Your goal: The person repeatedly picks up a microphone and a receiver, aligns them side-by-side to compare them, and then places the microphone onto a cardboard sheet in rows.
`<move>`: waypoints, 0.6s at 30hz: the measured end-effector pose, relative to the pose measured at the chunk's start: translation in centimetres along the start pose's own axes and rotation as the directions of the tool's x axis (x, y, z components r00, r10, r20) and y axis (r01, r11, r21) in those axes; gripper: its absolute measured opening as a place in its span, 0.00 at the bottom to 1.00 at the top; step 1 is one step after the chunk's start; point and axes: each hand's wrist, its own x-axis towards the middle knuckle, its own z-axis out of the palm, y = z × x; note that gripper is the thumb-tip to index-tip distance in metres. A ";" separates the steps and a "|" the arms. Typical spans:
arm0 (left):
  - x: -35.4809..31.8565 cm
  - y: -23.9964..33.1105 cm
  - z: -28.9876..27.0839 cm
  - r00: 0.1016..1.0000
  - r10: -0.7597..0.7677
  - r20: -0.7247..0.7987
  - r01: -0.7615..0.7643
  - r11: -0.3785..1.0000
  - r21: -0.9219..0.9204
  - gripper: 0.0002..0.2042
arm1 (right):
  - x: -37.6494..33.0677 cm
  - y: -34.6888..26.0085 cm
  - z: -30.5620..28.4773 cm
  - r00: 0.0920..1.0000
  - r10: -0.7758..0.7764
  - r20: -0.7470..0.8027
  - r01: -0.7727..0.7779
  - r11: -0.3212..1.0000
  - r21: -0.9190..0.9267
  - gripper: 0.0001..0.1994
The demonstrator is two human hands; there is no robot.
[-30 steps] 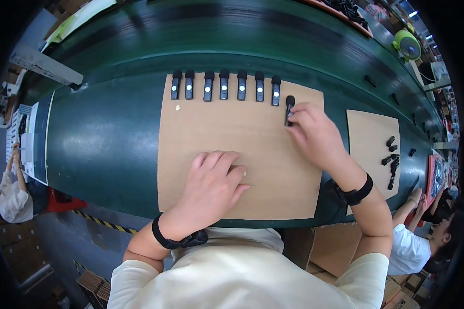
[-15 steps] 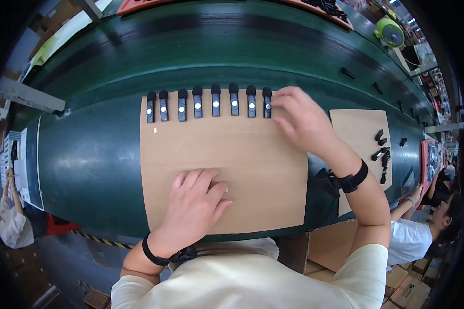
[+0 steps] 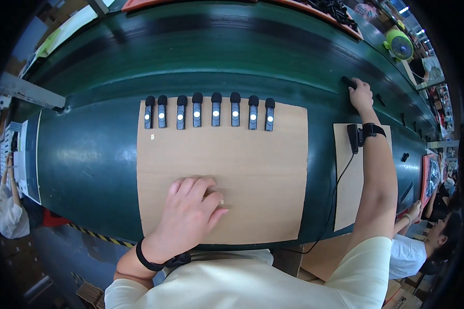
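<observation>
Right hand (image 3: 362, 95) pinches a mic (image 3: 348, 82) at the bench (image 3: 216, 56) — left hand (image 3: 188, 211) over cardboard (image 3: 263, 175), fingers loosely curled, thumb apart, near eight mics (image 3: 216, 107).

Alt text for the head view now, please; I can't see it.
The person's right hand, stretched forward over the green work surface, touches a black device; the left hand is curled over a cardboard sheet. Eight black devices with white dots lie in a row along the sheet's far edge.

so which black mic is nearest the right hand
The mic on the green belt, at the fingertips of the right hand; the others, including the eight mics lined up on the large cardboard, lie farther off.
</observation>
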 end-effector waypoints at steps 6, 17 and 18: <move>0.1 0.5 -0.1 1.000 0.020 -0.006 -0.020 1.000 -0.021 0.14 | -2.9 -2.4 -2.7 0.971 -0.216 0.103 0.140 0.861 0.488 0.15; 0.6 2.4 -2.1 0.951 0.125 -0.282 -0.219 0.918 -0.330 0.20 | -28.7 -13.7 -18.9 0.644 -0.739 -0.200 0.605 0.331 0.724 0.13; 0.6 2.6 -2.2 0.944 0.153 -0.293 -0.259 0.894 -0.366 0.20 | -29.6 -14.3 -18.8 0.653 -0.718 -0.242 0.595 0.288 0.751 0.14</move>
